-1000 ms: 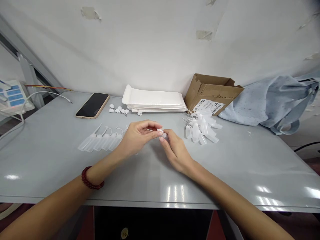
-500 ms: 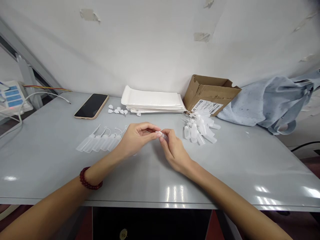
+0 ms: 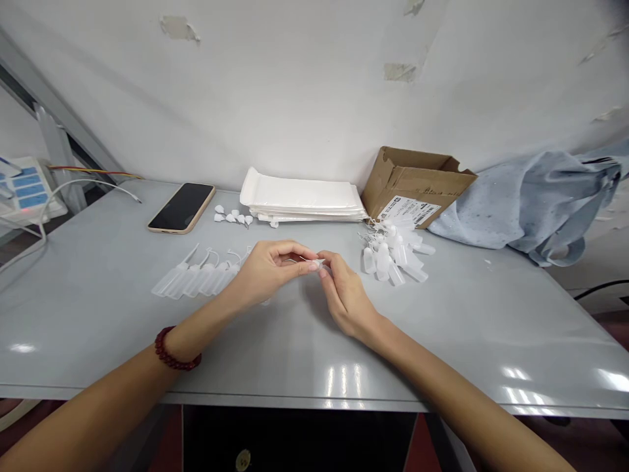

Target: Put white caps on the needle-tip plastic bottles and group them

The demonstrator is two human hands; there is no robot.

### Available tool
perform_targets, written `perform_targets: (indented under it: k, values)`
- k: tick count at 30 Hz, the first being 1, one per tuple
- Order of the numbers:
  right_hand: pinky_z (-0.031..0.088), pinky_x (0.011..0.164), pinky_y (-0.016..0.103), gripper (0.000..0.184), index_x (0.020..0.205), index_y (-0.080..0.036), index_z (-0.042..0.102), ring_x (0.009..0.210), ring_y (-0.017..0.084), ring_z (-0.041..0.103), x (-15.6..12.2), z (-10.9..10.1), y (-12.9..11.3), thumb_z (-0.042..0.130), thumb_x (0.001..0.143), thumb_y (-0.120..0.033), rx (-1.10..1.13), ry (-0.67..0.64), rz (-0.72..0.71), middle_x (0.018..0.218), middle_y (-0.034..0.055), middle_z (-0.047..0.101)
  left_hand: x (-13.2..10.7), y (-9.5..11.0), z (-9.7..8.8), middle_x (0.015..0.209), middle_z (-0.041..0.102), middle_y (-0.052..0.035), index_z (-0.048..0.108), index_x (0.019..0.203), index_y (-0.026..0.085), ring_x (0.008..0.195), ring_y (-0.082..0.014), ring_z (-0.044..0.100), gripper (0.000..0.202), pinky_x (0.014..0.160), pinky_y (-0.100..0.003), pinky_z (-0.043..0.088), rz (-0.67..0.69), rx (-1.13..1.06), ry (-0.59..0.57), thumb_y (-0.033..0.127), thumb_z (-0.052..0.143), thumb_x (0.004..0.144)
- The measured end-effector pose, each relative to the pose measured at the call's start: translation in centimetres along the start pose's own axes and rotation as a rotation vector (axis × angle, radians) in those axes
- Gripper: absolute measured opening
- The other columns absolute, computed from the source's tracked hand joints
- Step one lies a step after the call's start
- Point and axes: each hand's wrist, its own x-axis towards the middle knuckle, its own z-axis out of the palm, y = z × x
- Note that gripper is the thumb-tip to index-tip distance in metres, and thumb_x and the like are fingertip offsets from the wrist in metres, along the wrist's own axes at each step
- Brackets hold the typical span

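Above the middle of the table my two hands meet. My left hand (image 3: pixel 275 265) is closed, thumb and forefinger pinching a small white pointed cap (image 3: pixel 319 262). My right hand (image 3: pixel 346 292) is closed around a small translucent plastic bottle, which its fingers almost wholly hide. Beside my left hand, several like bottles (image 3: pixel 189 280) with thin strap tips lie in a slanted row, partly covered by that hand. A loose pile of more bottles (image 3: pixel 396 255) lies right of my right hand.
Several small white caps (image 3: pixel 232 216) lie by a phone (image 3: pixel 181 208). White envelopes (image 3: pixel 302 193) are stacked against the wall, next to an open cardboard box (image 3: pixel 417 183). Light blue cloth (image 3: pixel 515 200) lies at the right. A white cable (image 3: pixel 93 181) and power strip (image 3: pixel 29 190) are at the left.
Both hands stay together at nearly the same spot. The right fingers have shifted slightly, the bottle in them shows less, and the white pointed piece between the fingertips shows more. The view moved slightly.
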Motion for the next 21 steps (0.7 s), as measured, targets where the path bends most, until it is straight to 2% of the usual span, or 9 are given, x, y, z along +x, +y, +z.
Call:
perform_targets:
  k: [6,15,21]
  values:
    - [0.051,0.071,0.035,0.018,0.107,-0.018,0.043,0.084,0.020,0.060,0.1,0.3,0.1,0.032,0.097,-0.028,-0.042,0.039,-0.019,0.098,0.0109,0.059,0.4,-0.2,0.0,0.085,0.071,-0.0020,0.072,0.083,0.017,0.086,-0.0167,0.065,0.017,0.082,-0.027,0.052,0.006,-0.023,0.039,0.029,0.075,0.072]
    - [0.052,0.065,0.032,0.011,0.104,-0.019,0.042,0.078,0.018,0.062,0.2,0.6,0.7,0.043,0.094,-0.025,-0.053,0.087,-0.130,0.093,0.0085,0.060,0.2,-0.2,-0.4,0.079,0.072,-0.0007,0.071,0.085,0.018,0.077,-0.0151,0.067,0.022,0.077,-0.027,0.054,-0.130,-0.088,0.029,0.033,0.076,0.070]
    - [0.052,0.068,0.036,0.014,0.105,-0.020,0.043,0.086,0.022,0.063,0.0,0.9,1.6,0.044,0.094,-0.027,-0.143,0.111,-0.224,0.093,0.0107,0.063,0.1,0.0,-0.4,0.082,0.071,-0.0035,0.072,0.080,0.016,0.083,-0.0187,0.066,0.019,0.080,-0.032,0.055,-0.057,-0.041,0.013,0.031,0.076,0.069]
